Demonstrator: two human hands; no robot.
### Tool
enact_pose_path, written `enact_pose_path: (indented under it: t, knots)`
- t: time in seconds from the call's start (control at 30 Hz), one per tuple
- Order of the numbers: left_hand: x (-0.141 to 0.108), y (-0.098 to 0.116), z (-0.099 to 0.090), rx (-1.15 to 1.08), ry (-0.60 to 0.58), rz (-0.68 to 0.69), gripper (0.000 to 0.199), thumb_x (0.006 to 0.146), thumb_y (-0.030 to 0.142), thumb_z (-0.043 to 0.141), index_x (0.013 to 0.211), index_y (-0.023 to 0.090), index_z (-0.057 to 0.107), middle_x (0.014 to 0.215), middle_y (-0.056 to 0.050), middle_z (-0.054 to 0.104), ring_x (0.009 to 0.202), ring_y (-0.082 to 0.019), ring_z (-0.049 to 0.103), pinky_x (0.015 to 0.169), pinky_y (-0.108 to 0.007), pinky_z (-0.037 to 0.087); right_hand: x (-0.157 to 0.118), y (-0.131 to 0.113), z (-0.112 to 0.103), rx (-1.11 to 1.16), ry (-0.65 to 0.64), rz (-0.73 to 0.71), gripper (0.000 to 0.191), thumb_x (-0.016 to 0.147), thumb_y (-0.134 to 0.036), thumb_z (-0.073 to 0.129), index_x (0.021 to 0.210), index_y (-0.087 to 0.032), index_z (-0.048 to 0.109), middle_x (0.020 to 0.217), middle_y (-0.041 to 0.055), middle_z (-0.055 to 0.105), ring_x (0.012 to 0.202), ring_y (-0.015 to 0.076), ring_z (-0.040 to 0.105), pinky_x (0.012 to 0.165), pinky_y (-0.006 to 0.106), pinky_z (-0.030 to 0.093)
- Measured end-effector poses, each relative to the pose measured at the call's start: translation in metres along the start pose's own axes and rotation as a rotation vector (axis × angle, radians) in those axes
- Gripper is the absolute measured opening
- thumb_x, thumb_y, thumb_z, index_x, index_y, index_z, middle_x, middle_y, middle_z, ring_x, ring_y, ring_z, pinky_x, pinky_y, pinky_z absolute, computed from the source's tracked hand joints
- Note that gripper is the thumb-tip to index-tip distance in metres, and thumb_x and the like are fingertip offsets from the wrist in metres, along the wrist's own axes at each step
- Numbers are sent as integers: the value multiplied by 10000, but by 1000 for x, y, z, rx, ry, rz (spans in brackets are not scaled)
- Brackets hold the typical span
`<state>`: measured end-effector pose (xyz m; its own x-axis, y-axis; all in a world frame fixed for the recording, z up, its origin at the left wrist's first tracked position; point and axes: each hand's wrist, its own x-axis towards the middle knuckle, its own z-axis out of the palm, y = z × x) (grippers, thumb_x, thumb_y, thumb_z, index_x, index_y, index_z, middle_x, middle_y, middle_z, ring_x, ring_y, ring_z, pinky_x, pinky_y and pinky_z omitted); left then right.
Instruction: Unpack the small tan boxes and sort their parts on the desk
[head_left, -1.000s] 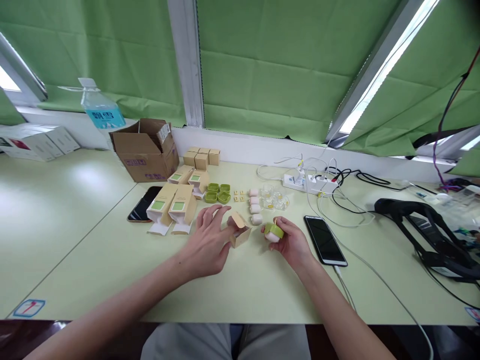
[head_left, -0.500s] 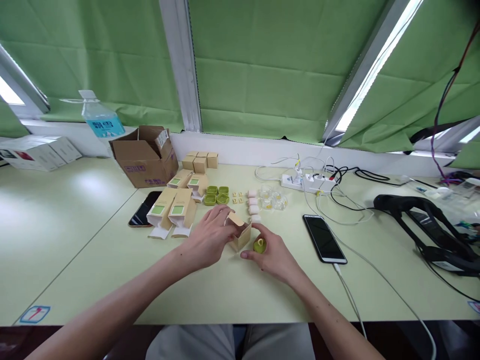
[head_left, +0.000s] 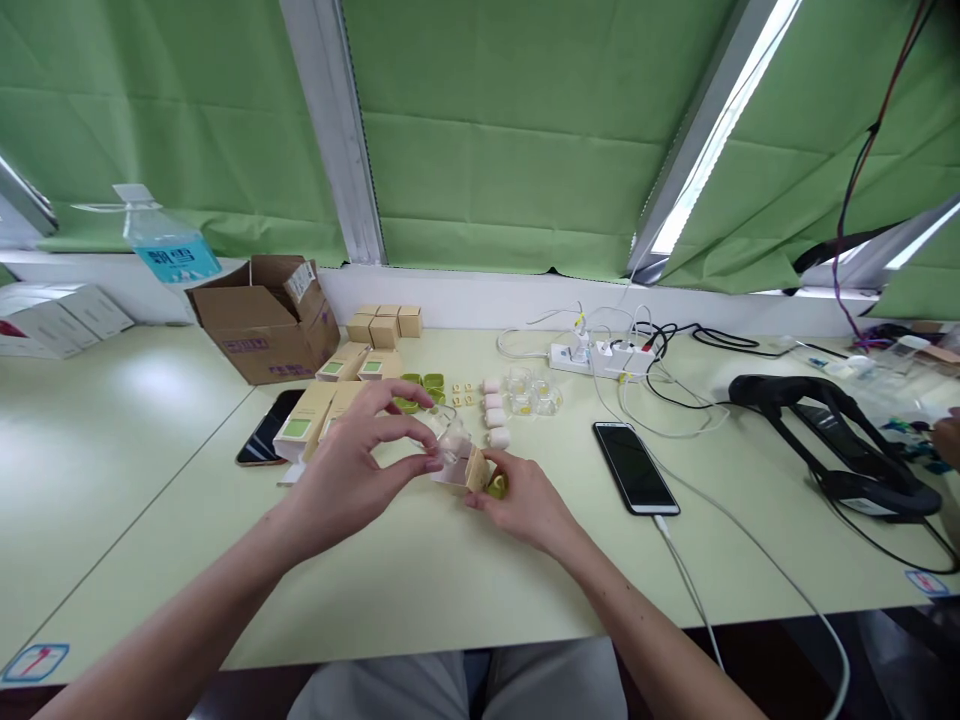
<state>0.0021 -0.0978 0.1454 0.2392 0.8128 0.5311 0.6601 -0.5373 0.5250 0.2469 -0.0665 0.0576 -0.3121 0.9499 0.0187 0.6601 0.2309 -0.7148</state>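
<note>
My left hand (head_left: pixel 379 440) is curled with thumb and fingertips around a clear plastic piece (head_left: pixel 452 438), at the open end of a small cardboard box (head_left: pixel 475 470). The box lies tilted on its side, its white inside turned towards my left hand. My right hand (head_left: pixel 521 495) grips the box and also keeps a small olive-green round piece (head_left: pixel 496 487) against the palm. Beyond them are green square cups (head_left: pixel 433 383), small cream pieces (head_left: pixel 469 399), pale pink and white rounded pieces (head_left: pixel 495 418) and clear plastic pieces (head_left: pixel 536 392).
Opened small boxes and a dark phone (head_left: pixel 271 428) lie at left, before a brown carton (head_left: pixel 262 320) and a water bottle (head_left: pixel 169 240). A charging phone (head_left: pixel 636 468), power strip (head_left: pixel 600 358) and black frame (head_left: pixel 840 440) are at right. Another person's hand (head_left: pixel 949 438) shows at the right edge.
The small box has turned onto its side, its opening now facing left. My left hand has drawn left from it, with the clear piece now showing. The other person's hand has come into view.
</note>
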Motion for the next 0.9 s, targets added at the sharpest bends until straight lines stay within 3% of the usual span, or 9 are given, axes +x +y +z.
enact_pose_path:
  t: [0.1,0.2,0.3,0.4,0.47,0.57,0.73,0.9]
  knots:
    - [16,18,0,-31,46,43,100,932,311,786,855,253,813,1153,-41,734,1068,-233,708,951,-398,572,4,-2,-2,-6,-44,34,527,822,-388,854,1331,-309,745,1018,36,811,874,253,738,735,311,505]
    - [42,35,21,54,-9,157,132,958,233,734,868,251,828,1063,-28,765,1031,-226,713,966,-406,544,-2,-3,-8,-28,-51,68,687,809,-408,870,1448,-276,656,1005,49,796,892,273,739,747,330,502]
    - [75,47,60,185,-225,232,223,955,109,662,848,219,824,927,-46,789,960,-240,733,970,-433,514,-22,2,-19,-17,13,107,712,846,-409,830,1497,-276,573,947,30,772,887,278,728,725,333,490]
    - [103,52,105,434,-456,262,229,862,-9,657,757,152,782,826,-119,776,886,-286,745,850,-421,489,-46,13,-29,64,87,133,608,877,-436,802,1424,-288,582,938,16,757,854,253,709,730,332,493]
    - [115,52,133,563,-542,263,224,802,-69,666,769,127,769,816,-149,782,861,-298,757,813,-409,464,-60,25,-34,160,116,130,529,889,-475,796,1347,-294,603,921,0,743,773,219,677,725,330,496]
    - [122,49,163,601,-582,253,218,804,-81,678,773,116,763,790,-169,787,851,-304,773,850,-417,447,-73,43,-39,307,143,161,515,883,-525,804,1305,-302,611,881,-23,716,658,179,616,676,324,500]
    - [128,45,181,583,-595,206,118,821,28,766,829,145,785,843,-173,812,929,-311,779,966,-453,415,-78,58,-47,414,185,179,555,862,-579,812,1288,-280,619,850,-18,688,625,169,608,629,321,510]
    - [133,45,189,524,-612,152,59,836,199,827,876,164,799,858,-185,812,965,-333,770,949,-459,411,-73,52,-54,503,205,167,518,833,-548,834,1216,-263,632,794,-33,669,607,170,637,611,312,506]
